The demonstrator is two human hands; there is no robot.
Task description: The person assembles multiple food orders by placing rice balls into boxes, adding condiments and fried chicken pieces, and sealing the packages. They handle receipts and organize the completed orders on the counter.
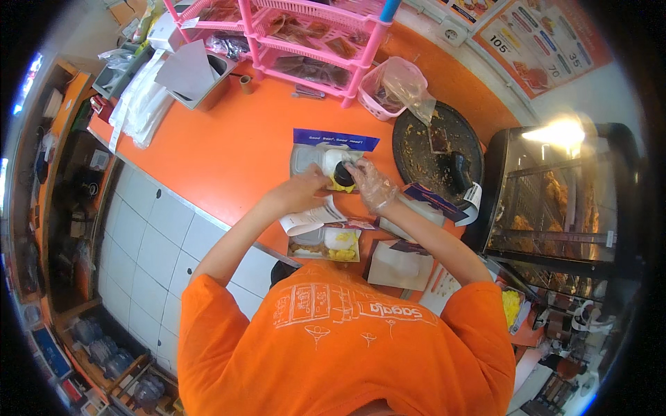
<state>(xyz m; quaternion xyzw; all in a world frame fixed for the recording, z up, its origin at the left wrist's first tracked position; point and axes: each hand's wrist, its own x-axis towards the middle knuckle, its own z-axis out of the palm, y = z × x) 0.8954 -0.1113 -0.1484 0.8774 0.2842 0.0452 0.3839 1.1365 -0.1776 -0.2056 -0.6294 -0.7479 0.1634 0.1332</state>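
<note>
Lying inward of the counter's (201, 159) front edge, the box (293, 166) points its raised blue flap (336, 140) away from the person, long axis running left to right, while the gloved right hand (374, 184) grips a round black piece (342, 175) over it and the left hand (300, 191) meets its near side, grip unclear.

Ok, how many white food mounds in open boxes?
2: the far mound, in the far box by the left hand and right hand; the near mound, in the near box closest to the chest. The right forearm may hide more.
</note>
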